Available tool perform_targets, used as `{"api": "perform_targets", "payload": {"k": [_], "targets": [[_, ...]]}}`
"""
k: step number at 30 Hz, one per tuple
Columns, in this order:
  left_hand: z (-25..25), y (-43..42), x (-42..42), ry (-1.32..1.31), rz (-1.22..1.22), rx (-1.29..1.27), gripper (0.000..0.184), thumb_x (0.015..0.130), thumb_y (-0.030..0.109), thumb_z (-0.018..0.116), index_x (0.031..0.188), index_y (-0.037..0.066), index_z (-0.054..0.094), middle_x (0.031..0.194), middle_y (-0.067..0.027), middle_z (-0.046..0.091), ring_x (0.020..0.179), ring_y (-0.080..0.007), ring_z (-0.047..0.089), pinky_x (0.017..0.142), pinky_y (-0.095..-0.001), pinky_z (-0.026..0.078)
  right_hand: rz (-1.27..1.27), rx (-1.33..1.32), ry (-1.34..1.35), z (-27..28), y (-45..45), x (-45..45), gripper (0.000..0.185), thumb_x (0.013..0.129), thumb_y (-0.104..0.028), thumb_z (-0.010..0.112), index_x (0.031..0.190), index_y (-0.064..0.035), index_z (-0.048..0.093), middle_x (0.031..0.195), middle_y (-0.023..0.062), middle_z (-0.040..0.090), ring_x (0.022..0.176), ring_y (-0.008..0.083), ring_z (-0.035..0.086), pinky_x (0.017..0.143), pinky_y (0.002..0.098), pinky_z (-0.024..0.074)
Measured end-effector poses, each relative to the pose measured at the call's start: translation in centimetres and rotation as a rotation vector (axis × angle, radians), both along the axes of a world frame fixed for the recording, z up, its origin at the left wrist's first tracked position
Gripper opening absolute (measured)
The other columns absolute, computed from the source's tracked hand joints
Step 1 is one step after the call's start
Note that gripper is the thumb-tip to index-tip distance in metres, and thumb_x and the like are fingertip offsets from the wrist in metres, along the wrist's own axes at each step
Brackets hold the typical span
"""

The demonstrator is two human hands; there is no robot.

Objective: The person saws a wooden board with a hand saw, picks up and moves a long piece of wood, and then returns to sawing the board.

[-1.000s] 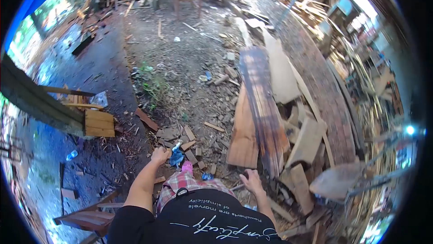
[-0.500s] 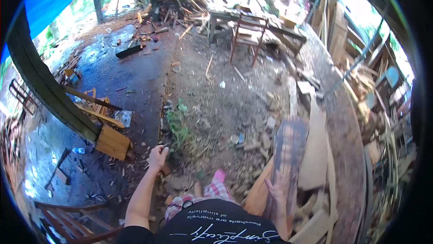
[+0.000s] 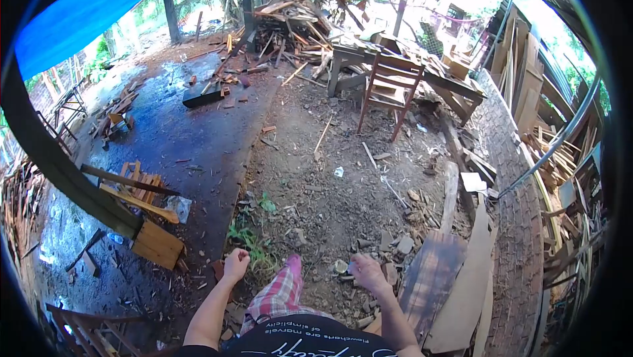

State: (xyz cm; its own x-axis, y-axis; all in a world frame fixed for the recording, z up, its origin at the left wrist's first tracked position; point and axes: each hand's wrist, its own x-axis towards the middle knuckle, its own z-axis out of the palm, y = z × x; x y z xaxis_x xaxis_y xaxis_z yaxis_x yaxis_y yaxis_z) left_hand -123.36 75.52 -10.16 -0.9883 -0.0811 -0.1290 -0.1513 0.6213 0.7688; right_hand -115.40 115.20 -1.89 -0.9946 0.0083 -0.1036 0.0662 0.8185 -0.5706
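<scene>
My left hand is curled into a loose fist, with nothing visible in it, above the green weeds beside the dark floor's edge. On the other side, my right hand hangs over stony rubble with its fingers bent inward; I see no object in them. Nearest to the right hand are a small pale round piece on the ground and a wide dark-stained plank. A leg in checked cloth with a pink foot covering reaches forward between the hands.
Ahead stand a wooden chair and a workbench. Scrap wood is heaped behind. On the left are a post and a wooden block. A brick strip and stacked boards line the right.
My right hand has come away from the dark-stained plank and swung left and forward, fingers now bent. My left hand stays loosely closed. The view has shifted as the body moves.
</scene>
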Motion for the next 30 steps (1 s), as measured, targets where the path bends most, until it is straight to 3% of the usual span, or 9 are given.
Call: {"api": "perform_targets", "payload": {"k": [10, 18, 21, 23, 25, 26, 27, 28, 30], "targets": [[-9.1, 7.6, -20.7, -0.358, 0.051, 0.022, 0.026, 0.076, 0.023, 0.066, 0.095, 0.005, 0.061, 0.090, -0.0110, 0.065, 0.088, -0.0238, 0.062, 0.081, -0.0365, 0.048, 0.161, 0.253, -0.399, -2.9, 7.0, -22.2, 0.034, 0.082, -0.034, 0.057, 0.100, -0.0056, 0.059, 0.090, 0.0183, 0.061, 0.092, 0.0335, 0.060, 0.081, 0.0419, 0.0467], [-4.3, 15.6, -38.7, -0.419, -0.196, 0.194, 0.030, 0.081, 0.024, 0.063, 0.105, 0.006, 0.059, 0.089, -0.0091, 0.065, 0.077, -0.0197, 0.064, 0.068, -0.0332, 0.051, 0.228, 0.149, -0.495, -5.2, 10.0, -37.5, 0.042, 0.080, -0.038, 0.058, 0.108, -0.0064, 0.059, 0.101, 0.0192, 0.062, 0.094, 0.0348, 0.060, 0.080, 0.0414, 0.0474], [-5.7, 16.7, -43.6, -0.439, -0.184, 0.179, 0.030, 0.081, 0.024, 0.062, 0.105, 0.006, 0.059, 0.088, -0.0084, 0.065, 0.072, -0.0191, 0.064, 0.065, -0.0327, 0.051, 0.387, 0.045, -0.706, -7.7, 11.6, -41.7, 0.051, 0.082, -0.036, 0.057, 0.125, -0.0091, 0.051, 0.117, 0.0176, 0.059, 0.100, 0.0296, 0.060, 0.082, 0.0403, 0.0477], [-8.1, 17.1, -45.7, -0.451, -0.168, 0.097, 0.031, 0.081, 0.027, 0.062, 0.104, 0.006, 0.059, 0.087, -0.0087, 0.065, 0.070, -0.0199, 0.064, 0.063, -0.0341, 0.051, 0.372, -0.218, -1.191, -12.1, 13.5, -44.3, 0.058, 0.087, -0.040, 0.051, 0.135, -0.0098, 0.039, 0.130, 0.0182, 0.049, 0.107, 0.0290, 0.057, 0.091, 0.0376, 0.0445], [-10.8, 17.0, -47.5, -0.458, -0.254, 0.052, 0.034, 0.081, 0.032, 0.063, 0.103, 0.007, 0.060, 0.088, -0.0096, 0.065, 0.073, -0.0193, 0.064, 0.064, -0.0340, 0.050, 0.546, -0.310, -1.037, -17.3, 16.3, -48.6, 0.060, 0.088, -0.036, 0.049, 0.139, -0.0111, 0.031, 0.135, 0.0166, 0.045, 0.111, 0.0276, 0.054, 0.093, 0.0370, 0.0425], [-14.2, 16.2, -48.8, -0.691, -0.374, 0.168, 0.041, 0.081, 0.039, 0.064, 0.105, 0.006, 0.060, 0.093, -0.0103, 0.066, 0.083, -0.0191, 0.063, 0.072, -0.0326, 0.050, 0.701, -0.387, -0.889, -19.1, 17.8, -50.4, 0.063, 0.088, -0.031, 0.048, 0.144, -0.0124, 0.023, 0.139, 0.0149, 0.041, 0.116, 0.0263, 0.051, 0.096, 0.0364, 0.0406], [-10.3, 17.2, -48.7, -0.667, -0.252, 0.253, 0.050, 0.080, 0.045, 0.063, 0.109, 0.004, 0.059, 0.099, -0.0120, 0.065, 0.089, -0.0199, 0.062, 0.076, -0.0333, 0.048, 0.742, -0.360, -0.865, -20.4, 18.7, -52.9, 0.066, 0.088, -0.028, 0.048, 0.145, -0.0143, 0.019, 0.142, 0.0146, 0.036, 0.120, 0.0265, 0.046, 0.097, 0.0380, 0.0401], [-15.0, 16.3, -48.8, -0.552, -0.312, 0.120, 0.057, 0.083, 0.050, 0.058, 0.112, 0.002, 0.059, 0.104, -0.0130, 0.065, 0.090, -0.0224, 0.062, 0.076, -0.0351, 0.047, 0.781, -0.338, -0.844, -21.1, 19.3, -55.8, 0.069, 0.087, -0.024, 0.048, 0.146, -0.0163, 0.014, 0.145, 0.0142, 0.032, 0.124, 0.0268, 0.042, 0.098, 0.0395, 0.0396], [-13.2, 17.0, -49.1, -0.802, -0.313, 0.047, 0.056, 0.089, 0.050, 0.046, 0.114, 0.001, 0.057, 0.110, -0.0162, 0.062, 0.100, -0.0258, 0.059, 0.084, -0.0359, 0.045, 0.645, -0.410, -1.236, -22.3, 20.4, -60.6, 0.070, 0.086, -0.029, 0.051, 0.146, -0.0138, 0.017, 0.144, 0.0135, 0.033, 0.124, 0.0280, 0.042, 0.094, 0.0453, 0.0437]]}}
